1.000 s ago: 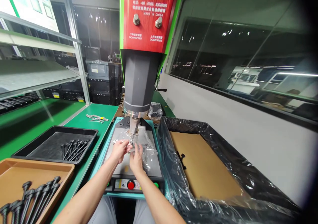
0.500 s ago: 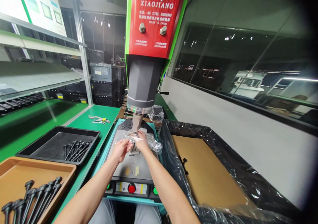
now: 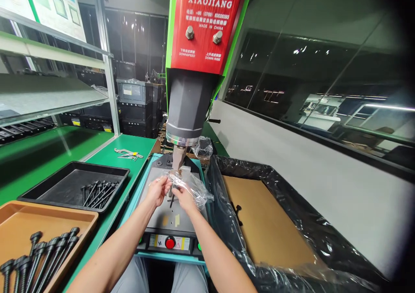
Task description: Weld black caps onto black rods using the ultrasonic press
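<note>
Under the press machine's metal horn (image 3: 178, 158), my left hand (image 3: 158, 191) pinches the near-left edge of a crumpled clear plastic sheet (image 3: 197, 188). My right hand (image 3: 185, 198) is closed beside it, with fingertips at a thin black rod (image 3: 172, 201) that points down toward the grey work plate (image 3: 158, 215). The plastic drapes over the fixture and behind my right hand, so the fixture is partly hidden. Whether my right fingers also grip the plastic is unclear.
Left, an orange tray (image 3: 48, 217) and a black tray (image 3: 58, 185) hold several black bolt-like parts. Pliers (image 3: 128, 153) lie on the green bench. On the right stands a box lined with black plastic, with cardboard (image 3: 272, 223) inside. A red button (image 3: 170, 242) faces me.
My right hand has drawn down and nearer to me, and the thin black rod now shows below its fingertips. The plastic has shifted with the hands. The view has tilted slightly.
</note>
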Available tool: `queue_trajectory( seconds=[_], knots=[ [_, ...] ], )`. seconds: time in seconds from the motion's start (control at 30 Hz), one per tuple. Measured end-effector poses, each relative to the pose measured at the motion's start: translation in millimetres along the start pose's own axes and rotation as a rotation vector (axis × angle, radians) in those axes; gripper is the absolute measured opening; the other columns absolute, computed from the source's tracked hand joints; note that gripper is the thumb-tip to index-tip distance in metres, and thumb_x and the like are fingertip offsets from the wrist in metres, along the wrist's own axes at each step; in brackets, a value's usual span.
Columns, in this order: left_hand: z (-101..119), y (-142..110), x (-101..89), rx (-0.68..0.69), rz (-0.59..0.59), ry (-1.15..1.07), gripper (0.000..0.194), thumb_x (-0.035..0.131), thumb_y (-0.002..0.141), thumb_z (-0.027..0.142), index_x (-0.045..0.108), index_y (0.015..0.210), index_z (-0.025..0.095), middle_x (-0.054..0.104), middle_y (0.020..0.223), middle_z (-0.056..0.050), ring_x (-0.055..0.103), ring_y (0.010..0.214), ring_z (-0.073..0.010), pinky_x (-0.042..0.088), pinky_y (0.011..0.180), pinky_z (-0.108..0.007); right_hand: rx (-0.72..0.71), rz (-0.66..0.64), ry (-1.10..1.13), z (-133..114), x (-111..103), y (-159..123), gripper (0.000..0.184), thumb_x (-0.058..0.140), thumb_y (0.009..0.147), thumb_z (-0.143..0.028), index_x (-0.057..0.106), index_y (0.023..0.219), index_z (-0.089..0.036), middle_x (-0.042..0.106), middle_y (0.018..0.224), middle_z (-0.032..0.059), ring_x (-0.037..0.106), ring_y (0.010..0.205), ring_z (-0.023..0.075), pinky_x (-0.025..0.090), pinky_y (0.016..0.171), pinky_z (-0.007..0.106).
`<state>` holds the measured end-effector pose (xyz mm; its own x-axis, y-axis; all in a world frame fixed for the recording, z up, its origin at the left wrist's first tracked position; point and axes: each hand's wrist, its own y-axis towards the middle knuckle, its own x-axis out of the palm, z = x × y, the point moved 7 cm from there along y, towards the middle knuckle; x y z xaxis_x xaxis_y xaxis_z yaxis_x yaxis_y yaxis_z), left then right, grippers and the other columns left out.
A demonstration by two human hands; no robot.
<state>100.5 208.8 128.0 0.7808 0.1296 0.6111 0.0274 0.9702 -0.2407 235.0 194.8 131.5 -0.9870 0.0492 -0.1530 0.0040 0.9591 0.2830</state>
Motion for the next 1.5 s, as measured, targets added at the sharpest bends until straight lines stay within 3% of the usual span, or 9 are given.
queue_trajectory(
  seconds=[0.23,0.5,0.7,0.93,1.07,1.2,1.3,1.4,1.5],
  knots=[
    [-19,-12,-26.3,-0.021,0.090,0.074,0.018,0.074,0.074,0.021,0.057,0.076,0.014,0.065,0.070,-0.001,0.064,0.057,-0.0096,0.050,0.053,-0.016,0.169,-0.185,0.318,8,16,-84,0.034,0.080,0.061,-0.031,0.057,0.083,-0.019,0.060,0.073,-0.0023,0.054,0.066,0.0140,0.044,0.064,0.027],
    [-21,-60,-73.2,-0.025,0.198,0.213,0.040,0.085,0.060,0.023,0.063,0.093,0.014,0.068,0.095,-0.010,0.067,0.083,-0.0184,0.052,0.073,-0.027,0.073,-0.168,0.262,-29,15,-98,0.037,0.082,0.060,-0.027,0.056,0.086,-0.020,0.057,0.071,-0.0040,0.052,0.064,0.0135,0.042,0.061,0.026],
    [-10,-138,-55.8,0.115,-0.274,0.563,0.026,0.078,0.068,0.024,0.072,0.092,0.017,0.071,0.090,-0.009,0.064,0.089,-0.0243,0.049,0.083,-0.033,0.104,-0.190,0.469,-40,32,-96,0.038,0.082,0.061,-0.035,0.055,0.083,-0.021,0.055,0.073,-0.0030,0.052,0.062,0.0131,0.044,0.057,0.025],
    [12,-192,-75.8,-0.004,-0.257,0.793,0.009,0.064,0.077,0.025,0.069,0.075,0.018,0.065,0.065,-0.003,0.056,0.059,-0.0167,0.043,0.057,-0.024,0.366,-0.255,0.669,-32,77,-104,0.039,0.080,0.066,-0.039,0.051,0.084,-0.020,0.052,0.068,-0.0052,0.048,0.051,0.0080,0.041,0.048,0.021],
    [47,-214,-121.9,-0.009,-0.043,0.884,0.006,0.063,0.075,0.026,0.064,0.075,0.020,0.063,0.065,-0.002,0.057,0.056,-0.0172,0.041,0.051,-0.024,0.420,-0.399,0.533,-36,89,-118,0.049,0.080,0.068,-0.040,0.056,0.104,-0.018,0.061,0.092,0.0039,0.060,0.065,0.0129,0.049,0.054,0.024],
    [114,-246,-201.0,0.095,0.427,1.257,0.007,0.062,0.074,0.027,0.059,0.072,0.021,0.064,0.066,-0.001,0.060,0.061,-0.0193,0.042,0.057,-0.025,0.416,-0.382,0.436,-36,64,-123,0.049,0.077,0.072,-0.045,0.058,0.109,-0.019,0.063,0.096,0.0068,0.060,0.068,0.0146,0.050,0.057,0.026],
    [150,-266,-256.4,-0.004,0.733,1.609,0.008,0.060,0.073,0.023,0.056,0.067,0.020,0.065,0.067,-0.004,0.062,0.070,-0.0244,0.041,0.063,-0.029,0.419,-0.356,0.414,-36,40,-126,0.049,0.077,0.071,-0.048,0.059,0.108,-0.021,0.065,0.091,0.0063,0.060,0.065,0.0161,0.049,0.057,0.028],
    [159,-268,-287.7,-0.120,0.795,1.770,0.009,0.061,0.073,0.020,0.055,0.065,0.019,0.067,0.073,-0.010,0.064,0.078,-0.0296,0.041,0.066,-0.032,0.414,-0.301,0.396,-41,18,-131,0.050,0.077,0.070,-0.050,0.059,0.108,-0.022,0.065,0.090,0.0071,0.060,0.066,0.0185,0.049,0.057,0.031],
    [154,-259,-293.4,-0.171,0.720,1.810,0.009,0.064,0.071,0.023,0.057,0.066,0.019,0.069,0.077,-0.012,0.065,0.082,-0.0311,0.043,0.067,-0.032,0.425,-0.233,0.356,-41,-10,-137,0.051,0.076,0.069,-0.052,0.060,0.107,-0.023,0.066,0.088,0.0088,0.060,0.066,0.0210,0.051,0.059,0.035]
  ],
)
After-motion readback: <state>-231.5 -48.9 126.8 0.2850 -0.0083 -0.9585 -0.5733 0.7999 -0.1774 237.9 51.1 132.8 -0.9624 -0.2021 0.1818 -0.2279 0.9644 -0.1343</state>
